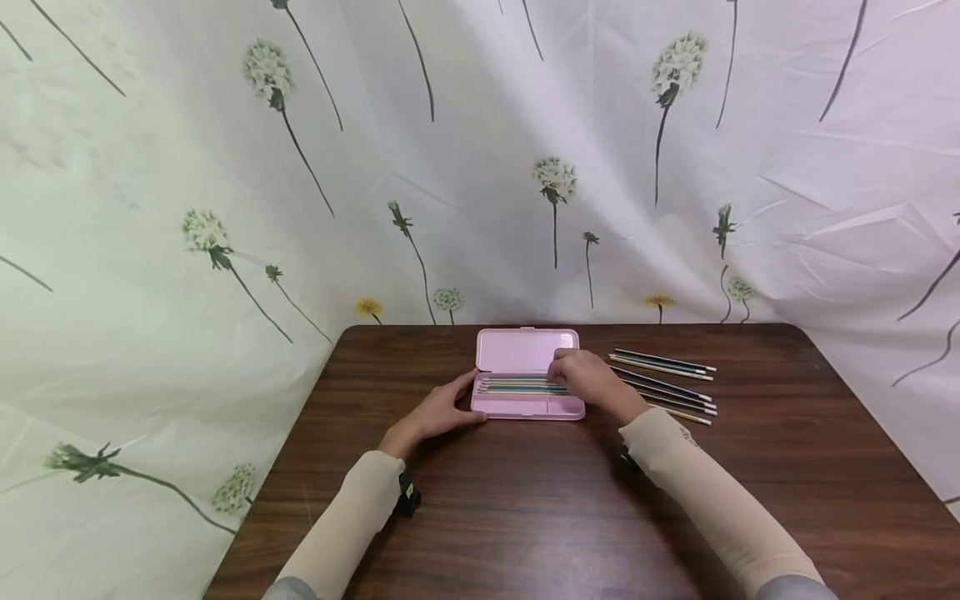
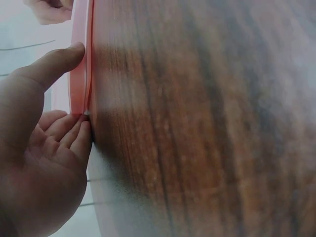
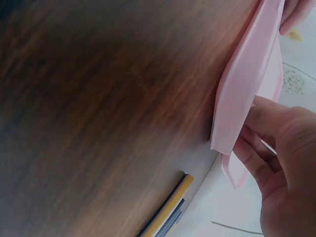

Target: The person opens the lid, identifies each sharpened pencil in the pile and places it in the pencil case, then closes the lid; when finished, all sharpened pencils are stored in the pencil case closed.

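Observation:
A pink pencil case (image 1: 517, 407) lies on the table with its lid (image 1: 517, 350) raised at the back. Several pencils (image 1: 513, 385) lie lengthwise in its rear compartment. My left hand (image 1: 441, 410) holds the case's left end, thumb against the front wall and fingers at the left side. My right hand (image 1: 588, 379) is over the right end of the compartment, its bent fingers covering the pencils' ends there. In the right wrist view, the right hand's fingertips (image 3: 254, 116) go behind the case's wall; I cannot tell whether they pinch a pencil.
More pencils (image 1: 663, 364) lie loosely fanned on the table to the right of the case, partly behind the right forearm. The dark wooden table (image 1: 517, 517) ends at a white flower-print cloth (image 1: 480, 167) close behind the lid.

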A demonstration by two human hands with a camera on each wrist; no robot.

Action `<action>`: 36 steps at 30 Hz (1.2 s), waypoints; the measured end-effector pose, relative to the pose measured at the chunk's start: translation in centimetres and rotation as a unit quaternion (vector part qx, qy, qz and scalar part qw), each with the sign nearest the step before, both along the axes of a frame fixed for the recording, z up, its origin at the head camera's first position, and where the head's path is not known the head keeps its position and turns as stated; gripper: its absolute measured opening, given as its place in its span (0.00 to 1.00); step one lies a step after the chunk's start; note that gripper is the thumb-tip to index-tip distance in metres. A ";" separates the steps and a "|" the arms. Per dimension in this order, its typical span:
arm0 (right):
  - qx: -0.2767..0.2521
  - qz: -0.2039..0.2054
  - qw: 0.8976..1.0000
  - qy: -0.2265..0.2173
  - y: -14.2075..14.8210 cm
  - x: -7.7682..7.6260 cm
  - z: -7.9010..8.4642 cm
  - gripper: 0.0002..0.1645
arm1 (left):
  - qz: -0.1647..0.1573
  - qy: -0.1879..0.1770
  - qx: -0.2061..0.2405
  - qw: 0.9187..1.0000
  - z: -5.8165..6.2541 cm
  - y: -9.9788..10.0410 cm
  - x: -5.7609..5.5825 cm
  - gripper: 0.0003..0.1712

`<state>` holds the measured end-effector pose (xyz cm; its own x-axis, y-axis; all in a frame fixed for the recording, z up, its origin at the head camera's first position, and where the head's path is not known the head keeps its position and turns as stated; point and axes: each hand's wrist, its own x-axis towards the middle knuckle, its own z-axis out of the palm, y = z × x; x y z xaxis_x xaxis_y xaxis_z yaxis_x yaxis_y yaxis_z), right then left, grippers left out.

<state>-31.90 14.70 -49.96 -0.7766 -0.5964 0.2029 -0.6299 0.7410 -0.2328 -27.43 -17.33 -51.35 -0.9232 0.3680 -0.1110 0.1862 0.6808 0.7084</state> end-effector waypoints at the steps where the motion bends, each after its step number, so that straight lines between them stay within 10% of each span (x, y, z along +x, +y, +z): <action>1: 0.005 -0.001 1.000 0.003 -0.1 0.0 0.0 0.08 | 0.000 0.000 0.001 1.000 0.0 0.0 0.0 0.53; 15: 0.042 0.014 0.999 0.032 -0.3 0.5 0.1 0.10 | -0.001 -0.001 -0.004 1.000 0.2 -0.1 -0.1 0.53; 27: -0.063 -0.018 0.997 -0.043 2.0 0.2 1.9 0.09 | 0.002 -0.004 0.000 1.000 0.4 0.0 0.1 0.52; 36: -0.112 -0.031 0.993 -0.017 6.5 0.3 3.8 0.08 | -0.001 -0.003 -0.001 1.000 0.2 0.0 0.1 0.52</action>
